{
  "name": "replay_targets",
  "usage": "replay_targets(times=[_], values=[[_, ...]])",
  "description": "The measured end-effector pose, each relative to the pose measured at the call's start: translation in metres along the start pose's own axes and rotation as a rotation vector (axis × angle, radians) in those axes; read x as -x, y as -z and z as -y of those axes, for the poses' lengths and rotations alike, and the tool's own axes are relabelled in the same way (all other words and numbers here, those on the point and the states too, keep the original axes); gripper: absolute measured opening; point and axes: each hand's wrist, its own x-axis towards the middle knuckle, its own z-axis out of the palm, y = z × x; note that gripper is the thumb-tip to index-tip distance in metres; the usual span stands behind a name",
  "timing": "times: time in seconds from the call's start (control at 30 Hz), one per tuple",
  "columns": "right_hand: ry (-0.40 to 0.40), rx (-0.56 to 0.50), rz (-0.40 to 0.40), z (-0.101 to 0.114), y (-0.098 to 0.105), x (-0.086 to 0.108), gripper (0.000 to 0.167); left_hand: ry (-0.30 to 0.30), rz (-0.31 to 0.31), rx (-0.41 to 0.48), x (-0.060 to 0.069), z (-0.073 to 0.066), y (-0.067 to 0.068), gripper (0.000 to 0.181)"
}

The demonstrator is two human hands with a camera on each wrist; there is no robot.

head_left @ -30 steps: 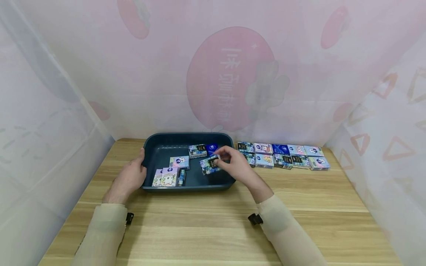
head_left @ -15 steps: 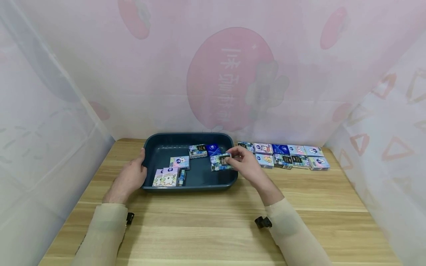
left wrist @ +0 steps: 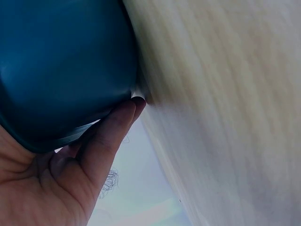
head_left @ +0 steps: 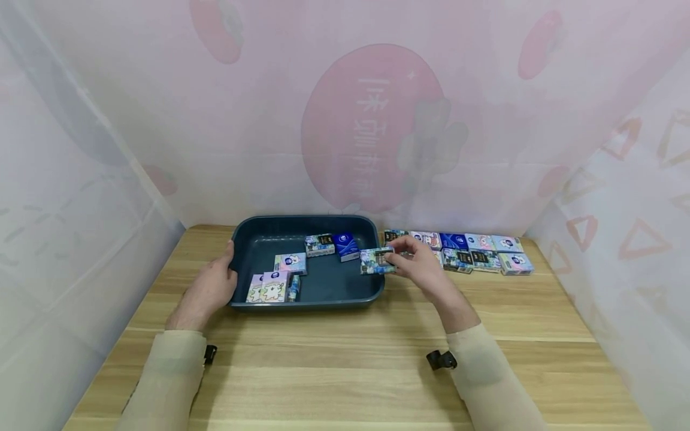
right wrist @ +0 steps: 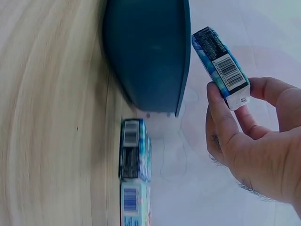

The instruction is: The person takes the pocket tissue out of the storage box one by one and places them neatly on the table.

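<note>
My right hand [head_left: 417, 263] pinches a blue floral tissue pack [head_left: 374, 261] with a black label between thumb and fingers. The pack is held up over the right end of a dark blue tray [head_left: 307, 304], and the right wrist view shows its barcode side [right wrist: 221, 68]. Against the tray's left end rests my left hand [head_left: 211, 282], its fingers [left wrist: 110, 134] fairly straight along the outer wall. Inside the tray lie another floral pack [head_left: 320, 245], a dark blue pack [head_left: 346, 246], a pale cartoon pack [head_left: 291, 263] and, at the front left, lilac packs [head_left: 275, 287] beside a pack on edge [head_left: 293, 288].
Right of the tray, two rows of tissue packs [head_left: 466, 242] stand against the back curtain [head_left: 259, 179]. My right hand partly covers the front row. The tray and packs are on a wooden table [head_left: 323, 365], with curtains at both sides.
My right hand has carried the floral pack rightward, from over the tray's inside to its right end. The dark blue pack beneath is now fully uncovered. My left hand has stayed in place.
</note>
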Motion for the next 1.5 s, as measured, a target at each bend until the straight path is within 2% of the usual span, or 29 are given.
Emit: replay_targets(times=[0.23,0.4,0.63,0.77,0.97,1.27,1.5], values=[[-0.029,0.008,0.003,-0.005,0.021,0.001,0.042,0.008,0.007,0.002,-0.001,0.001,-0.001,0.077],[-0.069,0.012,-0.021,-0.010,0.034,0.002,0.042,-0.014,0.004,0.005,-0.003,0.004,-0.002,0.077],[-0.078,0.028,-0.052,-0.019,0.049,0.000,0.041,-0.021,0.009,0.007,-0.004,0.005,-0.003,0.078],[-0.079,0.051,-0.038,-0.025,0.054,-0.001,0.039,-0.012,0.013,0.007,-0.004,0.004,-0.003,0.078],[-0.082,0.082,0.009,-0.036,0.054,-0.003,0.035,0.008,0.012,0.001,-0.001,0.001,-0.001,0.077],[-0.131,0.194,0.035,-0.043,0.045,-0.005,0.029,0.015,0.019,-0.012,-0.002,0.001,0.000,0.077],[-0.141,0.204,0.041,-0.047,0.040,-0.007,0.026,0.001,0.012,-0.010,-0.002,0.001,-0.001,0.077]])
